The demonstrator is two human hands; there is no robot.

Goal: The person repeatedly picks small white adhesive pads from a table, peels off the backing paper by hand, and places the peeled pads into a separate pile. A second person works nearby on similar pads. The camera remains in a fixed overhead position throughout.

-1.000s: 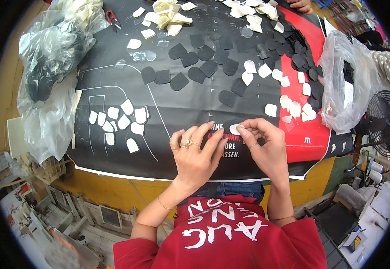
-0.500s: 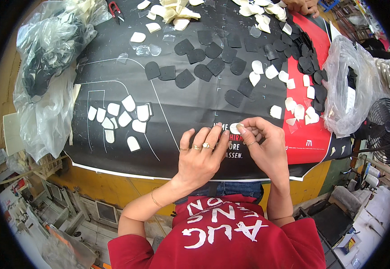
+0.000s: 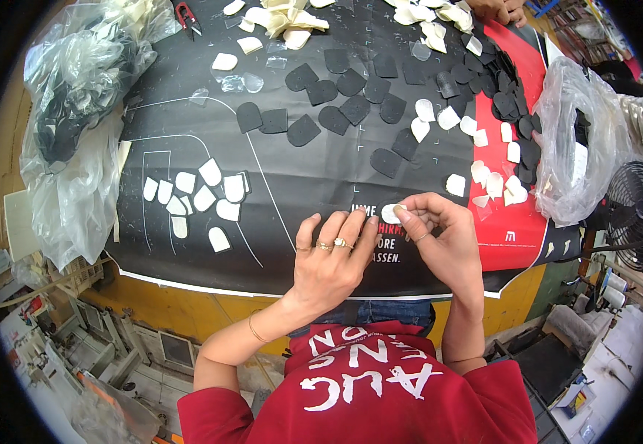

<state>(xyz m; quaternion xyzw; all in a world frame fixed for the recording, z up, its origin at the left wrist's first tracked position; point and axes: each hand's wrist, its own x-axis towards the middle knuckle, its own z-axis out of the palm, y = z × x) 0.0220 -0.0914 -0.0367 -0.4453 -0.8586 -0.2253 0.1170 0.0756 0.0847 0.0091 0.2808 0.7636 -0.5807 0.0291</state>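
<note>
My right hand (image 3: pixel 443 237) pinches a small white D-shaped piece (image 3: pixel 389 213) between thumb and forefinger, just above the printed black sheet. Beside it my left hand (image 3: pixel 334 255) lies palm down, fingers stretched forward and slightly apart; nothing shows in it. The fingertips of the left hand are close to the white piece. Several white pieces backed in black (image 3: pixel 204 198) lie grouped at the left. Black rounded pieces (image 3: pixel 304 131) are spread over the middle of the sheet. Cream-white pieces (image 3: pixel 494 184) are scattered on the red band at the right.
Clear plastic bags stand at the left (image 3: pixel 77 185) and right (image 3: pixel 547 148). Red-handled snippers (image 3: pixel 187 18) lie at the far left, near a cream heap (image 3: pixel 292 16). Black pieces pile up (image 3: pixel 509 103) at the right. Another person's hand (image 3: pixel 503 10) rests at the far edge. A fan (image 3: pixel 632 214) stands at right.
My right hand has shifted slightly to the right, still pinching the white piece, which has turned a little. My left hand stays in place.
</note>
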